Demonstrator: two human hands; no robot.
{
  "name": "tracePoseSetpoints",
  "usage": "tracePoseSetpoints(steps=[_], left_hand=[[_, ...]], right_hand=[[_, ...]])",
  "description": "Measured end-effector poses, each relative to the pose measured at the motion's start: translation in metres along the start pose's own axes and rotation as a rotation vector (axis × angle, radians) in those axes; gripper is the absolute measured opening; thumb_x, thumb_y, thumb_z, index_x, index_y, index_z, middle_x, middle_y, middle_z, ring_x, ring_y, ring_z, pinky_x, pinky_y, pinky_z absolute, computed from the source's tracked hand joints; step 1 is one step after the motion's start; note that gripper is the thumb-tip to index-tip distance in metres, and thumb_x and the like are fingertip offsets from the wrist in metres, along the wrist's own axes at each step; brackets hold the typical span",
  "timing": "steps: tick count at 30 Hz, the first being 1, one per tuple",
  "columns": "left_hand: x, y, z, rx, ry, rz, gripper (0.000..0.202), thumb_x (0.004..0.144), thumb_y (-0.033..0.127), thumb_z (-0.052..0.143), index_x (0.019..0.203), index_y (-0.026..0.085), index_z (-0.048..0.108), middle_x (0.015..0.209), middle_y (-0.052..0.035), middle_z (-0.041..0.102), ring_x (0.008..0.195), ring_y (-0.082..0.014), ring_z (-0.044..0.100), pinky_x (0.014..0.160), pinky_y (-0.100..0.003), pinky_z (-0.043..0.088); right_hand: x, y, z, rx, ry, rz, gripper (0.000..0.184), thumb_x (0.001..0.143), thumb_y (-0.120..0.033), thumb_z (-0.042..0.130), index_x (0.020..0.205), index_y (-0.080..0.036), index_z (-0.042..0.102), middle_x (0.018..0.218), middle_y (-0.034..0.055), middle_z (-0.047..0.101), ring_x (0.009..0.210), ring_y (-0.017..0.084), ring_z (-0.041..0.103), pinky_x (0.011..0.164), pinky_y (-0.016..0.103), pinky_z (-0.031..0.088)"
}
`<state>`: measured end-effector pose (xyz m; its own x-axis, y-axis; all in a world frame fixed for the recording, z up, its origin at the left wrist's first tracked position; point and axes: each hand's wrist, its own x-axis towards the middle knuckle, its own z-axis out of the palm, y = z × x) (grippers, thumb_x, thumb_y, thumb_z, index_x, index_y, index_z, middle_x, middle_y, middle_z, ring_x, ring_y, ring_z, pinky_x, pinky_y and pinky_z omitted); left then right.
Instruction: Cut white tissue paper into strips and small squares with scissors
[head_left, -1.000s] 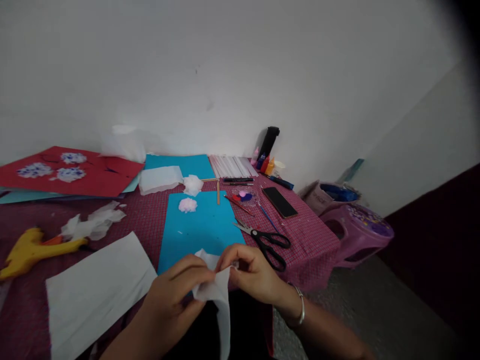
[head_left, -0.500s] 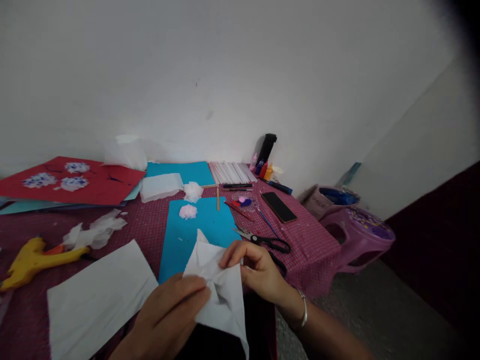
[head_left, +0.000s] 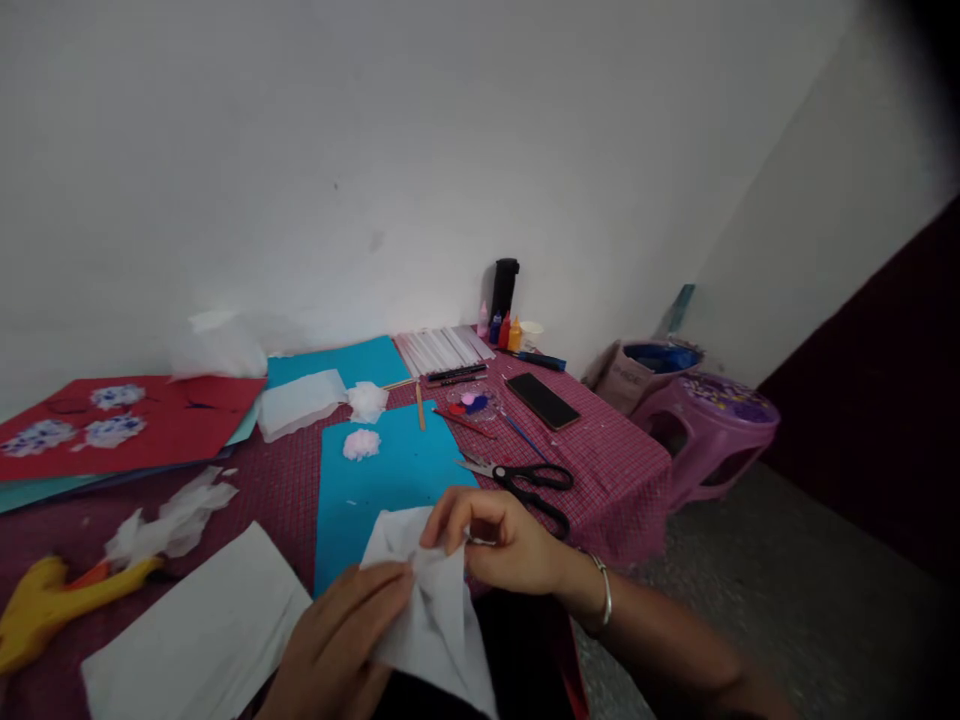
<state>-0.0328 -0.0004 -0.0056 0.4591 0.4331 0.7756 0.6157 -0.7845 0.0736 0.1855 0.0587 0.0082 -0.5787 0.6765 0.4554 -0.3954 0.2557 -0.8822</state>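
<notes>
A creased white tissue (head_left: 442, 625) hangs between my two hands over the table's near edge. My left hand (head_left: 349, 625) pinches its left side, fingers pressed together. My right hand (head_left: 502, 540) grips the upper right part between thumb and bent fingers. Just beyond lies a sheet of blue paper (head_left: 390, 465) with a small pinkish-white tissue puff (head_left: 361, 444) on it. Black-handled scissors (head_left: 517, 475) rest by my right hand, partly over the paper's edge. To the left of my left hand is a flat white tissue sheet (head_left: 199, 630).
A yellow glue gun (head_left: 56, 605) and torn tissue scraps (head_left: 176, 520) lie at left, below red paper (head_left: 187, 410) with blue-dotted flowers. A phone (head_left: 541, 400), a paint palette (head_left: 474, 402) and paint bottles (head_left: 504, 330) are at right. A pink stool (head_left: 694, 440) stands beyond the table.
The view has shifted and tilted slightly. The tissue's upper point, which stuck up before, is now folded down or turned away. Both hands still grip the tissue.
</notes>
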Motion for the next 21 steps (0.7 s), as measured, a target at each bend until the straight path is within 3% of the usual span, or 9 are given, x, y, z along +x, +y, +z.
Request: tracePoseSetpoints(steps=[7,10,13,15,18,21], left_hand=[[-0.005,0.000,0.008,0.025,0.104,-0.112,0.019,0.086,0.010,0.058,0.101,0.016,0.068,0.092,-0.0071,0.061,0.081,-0.0150,0.062,0.068,-0.025,0.055],[-0.001,0.004,0.006,0.057,0.161,-0.112,0.017,0.085,0.009,0.060,0.098,0.017,0.068,0.099,-0.0081,0.062,0.088,-0.0172,0.061,0.073,-0.029,0.054],[0.003,0.006,0.007,0.092,0.191,-0.076,0.019,0.083,0.007,0.060,0.093,0.020,0.069,0.107,-0.0076,0.065,0.101,-0.0226,0.060,0.085,-0.040,0.052],[0.002,0.006,0.008,0.098,0.191,-0.049,0.022,0.084,0.007,0.057,0.093,0.023,0.070,0.110,-0.0062,0.065,0.108,-0.0249,0.058,0.094,-0.048,0.046],[-0.001,0.006,0.008,0.096,0.167,-0.026,0.023,0.086,0.009,0.053,0.094,0.024,0.069,0.112,-0.0060,0.066,0.112,-0.0256,0.056,0.100,-0.054,0.041],[-0.004,0.008,0.005,0.087,0.157,-0.009,0.018,0.086,0.013,0.055,0.093,0.023,0.069,0.111,-0.0071,0.067,0.113,-0.0257,0.056,0.102,-0.054,0.040]], right_hand=[[-0.001,-0.013,0.002,-0.261,-0.123,-0.065,0.018,0.073,-0.001,0.056,0.081,-0.017,0.058,0.095,0.0067,0.066,0.092,0.016,0.062,0.081,0.031,0.049],[0.001,-0.021,0.002,-0.366,-0.143,-0.123,0.031,0.069,0.003,0.049,0.090,-0.019,0.058,0.101,0.0072,0.065,0.098,0.016,0.061,0.088,0.035,0.049],[0.002,-0.024,0.003,-0.465,-0.189,-0.136,0.040,0.067,0.003,0.048,0.099,-0.021,0.057,0.116,0.0094,0.059,0.113,0.018,0.055,0.096,0.039,0.045],[0.002,-0.022,0.005,-0.491,-0.212,-0.144,0.032,0.072,0.000,0.054,0.096,-0.021,0.057,0.119,0.0104,0.056,0.118,0.020,0.053,0.098,0.039,0.045],[0.001,-0.017,0.007,-0.478,-0.177,-0.178,0.009,0.081,-0.015,0.063,0.085,-0.021,0.057,0.113,0.0100,0.058,0.110,0.019,0.058,0.092,0.035,0.048],[-0.001,-0.015,0.006,-0.453,-0.120,-0.208,0.009,0.084,-0.023,0.064,0.082,-0.021,0.056,0.107,0.0089,0.061,0.100,0.017,0.061,0.086,0.033,0.051]])
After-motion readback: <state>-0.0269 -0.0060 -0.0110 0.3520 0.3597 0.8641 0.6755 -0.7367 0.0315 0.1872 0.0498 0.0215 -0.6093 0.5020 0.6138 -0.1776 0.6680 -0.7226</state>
